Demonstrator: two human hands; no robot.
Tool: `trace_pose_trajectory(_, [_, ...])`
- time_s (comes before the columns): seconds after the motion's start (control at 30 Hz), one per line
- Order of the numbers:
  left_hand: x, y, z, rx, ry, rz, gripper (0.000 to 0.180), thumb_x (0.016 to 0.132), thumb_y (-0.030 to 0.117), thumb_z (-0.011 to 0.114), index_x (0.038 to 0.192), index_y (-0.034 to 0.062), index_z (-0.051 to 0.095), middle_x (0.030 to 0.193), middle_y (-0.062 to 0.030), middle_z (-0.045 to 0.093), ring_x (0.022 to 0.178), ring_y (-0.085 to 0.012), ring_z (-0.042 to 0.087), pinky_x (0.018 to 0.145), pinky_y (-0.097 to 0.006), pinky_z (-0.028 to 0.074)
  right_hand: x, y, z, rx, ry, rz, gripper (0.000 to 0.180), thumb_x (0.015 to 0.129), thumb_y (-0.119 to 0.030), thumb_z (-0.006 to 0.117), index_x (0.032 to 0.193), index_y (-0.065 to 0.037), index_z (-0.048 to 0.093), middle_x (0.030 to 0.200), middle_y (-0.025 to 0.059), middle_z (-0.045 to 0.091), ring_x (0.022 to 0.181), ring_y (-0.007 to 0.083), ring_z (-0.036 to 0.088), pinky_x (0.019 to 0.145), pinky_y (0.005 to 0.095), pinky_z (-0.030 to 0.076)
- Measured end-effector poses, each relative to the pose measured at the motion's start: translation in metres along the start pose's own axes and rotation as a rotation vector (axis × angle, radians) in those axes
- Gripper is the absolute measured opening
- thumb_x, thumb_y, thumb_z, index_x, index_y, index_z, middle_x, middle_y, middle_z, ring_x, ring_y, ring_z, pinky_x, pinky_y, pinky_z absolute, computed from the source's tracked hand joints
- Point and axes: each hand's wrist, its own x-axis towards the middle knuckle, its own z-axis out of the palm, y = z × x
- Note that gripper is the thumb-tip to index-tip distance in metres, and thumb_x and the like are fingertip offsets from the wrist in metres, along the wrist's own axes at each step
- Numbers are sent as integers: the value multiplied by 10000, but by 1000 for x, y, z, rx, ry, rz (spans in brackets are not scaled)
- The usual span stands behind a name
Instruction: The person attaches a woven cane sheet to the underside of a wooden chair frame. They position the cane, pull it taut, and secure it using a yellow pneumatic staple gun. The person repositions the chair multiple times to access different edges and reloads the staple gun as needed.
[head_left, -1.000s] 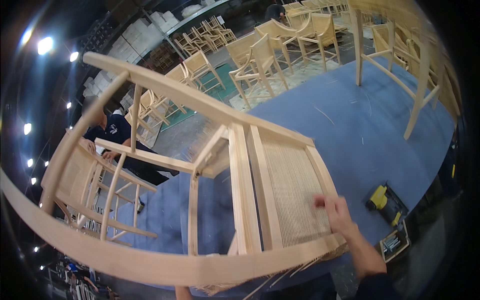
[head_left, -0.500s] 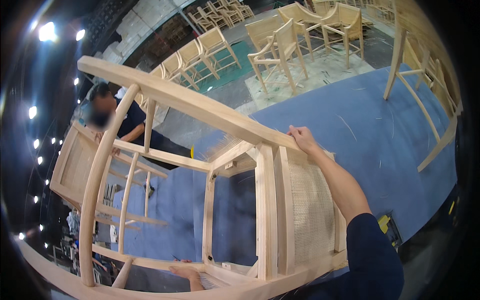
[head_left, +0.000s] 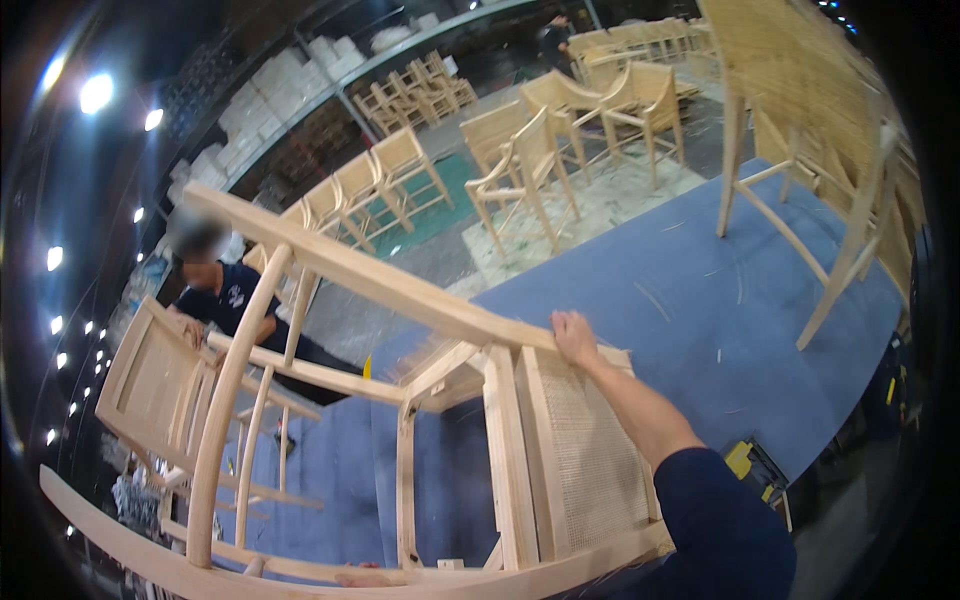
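A pale wooden chair frame (head_left: 500, 480) lies on its side before me, its legs and rungs pointing left. A woven cane panel (head_left: 590, 460) fills its right part. Loose cane strands fringe the inner far corner of the frame. My right hand (head_left: 575, 338) is closed over the upper long rail (head_left: 400, 295), beside the cane panel. Low down, my left hand (head_left: 365, 577) shows only as a sliver behind the near long rail; its fingers, and anything in them, are hidden.
Blue sheeting (head_left: 640, 290) with loose strands covers the work surface. A co-worker (head_left: 235, 290) handles another chair (head_left: 150, 370) at left. Several finished chairs (head_left: 540, 170) stand beyond. A tall chair (head_left: 780, 200) stands at far right, and a yellow-black tool (head_left: 755, 465) lies near the right edge.
The view has shifted, with the chair frame appearing lower. My right hand keeps its hold on the upper rail. My left hand, visible earlier near a small dark tip, is now mostly hidden.
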Motion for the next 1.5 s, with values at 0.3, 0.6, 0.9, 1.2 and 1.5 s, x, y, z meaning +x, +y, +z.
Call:
trace_pose_trajectory(0.3, [-18, -32, 88, 217, -10, 144, 626, 969, 628, 448, 1181, 39, 442, 783, -129, 526, 688, -278, 552, 629, -413, 493, -279, 15, -112, 311, 104, 309, 370, 999, -235, 546, 1277, 0, 611, 1231, 173, 607, 1144, 310, 591, 1009, 386, 447])
trace_pose_trajectory(0.6, [-20, -77, 159, 287, -151, 259, 627, 970, 609, 475, 1186, 22, 434, 823, -148, 533, 725, -294, 561, 660, -423, 501, -460, -60, -83, 105, 414, -3, 320, 953, -241, 482, 1040, -31, 708, 993, 111, 699, 936, 293, 632, 930, 411, 414])
trace_pose_trajectory(0.9, [-15, -105, 181, 272, -232, 332, 630, 972, 590, 501, 1192, 5, 426, 864, -166, 540, 762, -310, 570, 690, -433, 508, -393, -34, -43, 61, 650, -18, 301, 923, -201, 456, 913, -58, 721, 902, 94, 716, 882, 295, 635, 868, 417, 405])
trace_pose_trajectory(1.2, [-36, -134, 227, 259, -361, 331, 635, 973, 573, 526, 1197, -11, 418, 901, -183, 547, 796, -325, 579, 718, -443, 516, -208, 46, -56, -93, 608, -52, 315, 908, -175, 443, 944, -66, 736, 919, 138, 728, 911, 345, 657, 865, 469, 473])
trace_pose_trajectory(1.5, [2, -158, 231, 326, -317, 433, 642, 974, 553, 554, 1202, -29, 410, 945, -203, 554, 836, -341, 589, 751, -454, 524, -284, 39, -46, 323, 525, 145, 365, 1013, -182, 520, 1328, -11, 588, 1232, 138, 678, 1140, 261, 637, 998, 361, 482])
